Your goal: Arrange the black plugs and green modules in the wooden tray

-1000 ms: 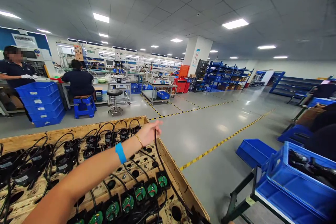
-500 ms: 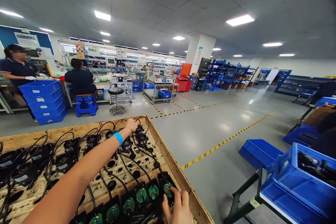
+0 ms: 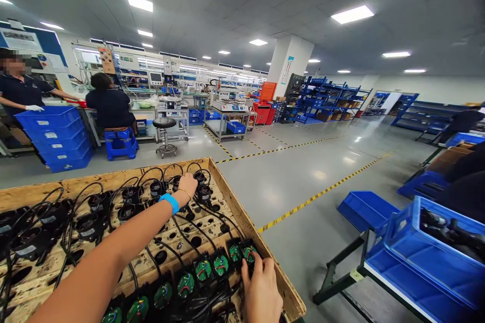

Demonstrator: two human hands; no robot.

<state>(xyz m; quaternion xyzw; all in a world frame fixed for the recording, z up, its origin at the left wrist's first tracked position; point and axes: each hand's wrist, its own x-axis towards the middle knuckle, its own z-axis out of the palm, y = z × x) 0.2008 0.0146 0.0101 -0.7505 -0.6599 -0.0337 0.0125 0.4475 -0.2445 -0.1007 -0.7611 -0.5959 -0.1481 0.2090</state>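
My left hand (image 3: pixel 187 187), with a blue wristband (image 3: pixel 170 203), reaches across a wooden crate (image 3: pixel 246 214) to its far right corner. Its fingers are curled beside a round black motor (image 3: pixel 199 177); what they hold is hidden. Near the right wall, my right hand (image 3: pixel 262 282) grips a black housing with a green circuit board (image 3: pixel 249 253), thumb and fingers around its near side. A similar green-board housing (image 3: pixel 234 251) sits just left of it, in a row with several more. Black cables (image 3: pixel 206 211) run from the motors towards this row.
The crate's perforated wooden board (image 3: pixel 174 245) carries several other motors (image 3: pixel 86 226). On the right stands a cart with a blue bin of black parts (image 3: pixel 447 242). Stacked blue bins (image 3: pixel 56 136), a seated person (image 3: pixel 108 103) and a standing person (image 3: pixel 20 88) are at left.
My right hand and its housing have shifted slightly up and right, and another green board now shows beside it. My left hand has drawn slightly back left. The view has tilted slightly.
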